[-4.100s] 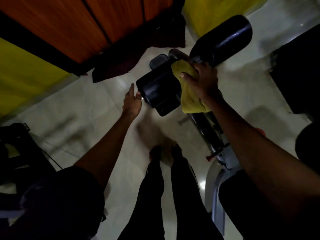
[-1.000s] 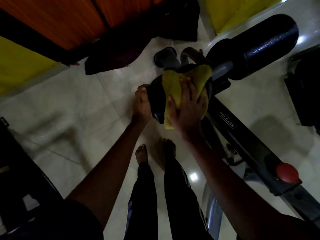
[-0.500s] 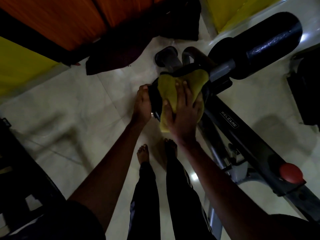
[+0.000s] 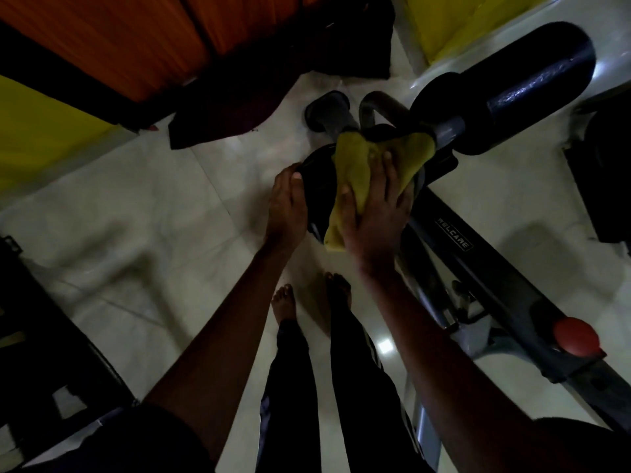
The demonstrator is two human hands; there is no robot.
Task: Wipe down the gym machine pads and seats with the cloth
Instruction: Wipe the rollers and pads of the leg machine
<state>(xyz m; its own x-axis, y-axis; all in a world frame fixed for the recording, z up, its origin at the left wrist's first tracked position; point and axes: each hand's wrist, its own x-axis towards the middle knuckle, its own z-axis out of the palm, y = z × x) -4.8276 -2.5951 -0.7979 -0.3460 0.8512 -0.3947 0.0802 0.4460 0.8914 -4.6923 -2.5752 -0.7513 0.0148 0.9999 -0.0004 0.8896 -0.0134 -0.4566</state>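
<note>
Landmark: near roller pad [image 4: 316,187], a black cylinder at mid-frame. Yellow cloth [image 4: 358,162] is draped over the top and right part of that pad. One corner reaches toward the grey axle on the pad's right, and the lower edge hangs off the side nearest the person.

Right hand [image 4: 374,213] lies on the cloth, palm down, fingers spread and nearly straight, thumb on the cloth too. It presses the cloth flat to the pad, no pinch. Left hand [image 4: 286,206] is at the pad's left end, thumb over the end face, fingers wrapped round behind, so it grips the pad.

Far roller pad [image 4: 512,83], also black, sits right of and beyond the near pad, with the grey axle between the two. It is bare, with shiny streaks on it.

Frame bar [image 4: 495,281], dark, runs from under the near pad off to the lower right. Label [image 4: 454,239] on the bar, just right of the near pad, has white letters reading "WELCARE", the first letter faint. Red knob [image 4: 575,339] is further down the bar, well apart from the pad.

Grey end cap [image 4: 326,109] is just beyond the pad, low at the floor. Dark cloth heap [image 4: 222,114] lies on the floor beyond and left of the pad, against orange wood panels [image 4: 119,39]. Pale tiled floor [image 4: 143,213] is under it all. Bare feet [image 4: 283,298] are on the person's side of the pad, below dark trousers. The scene is dim.
</note>
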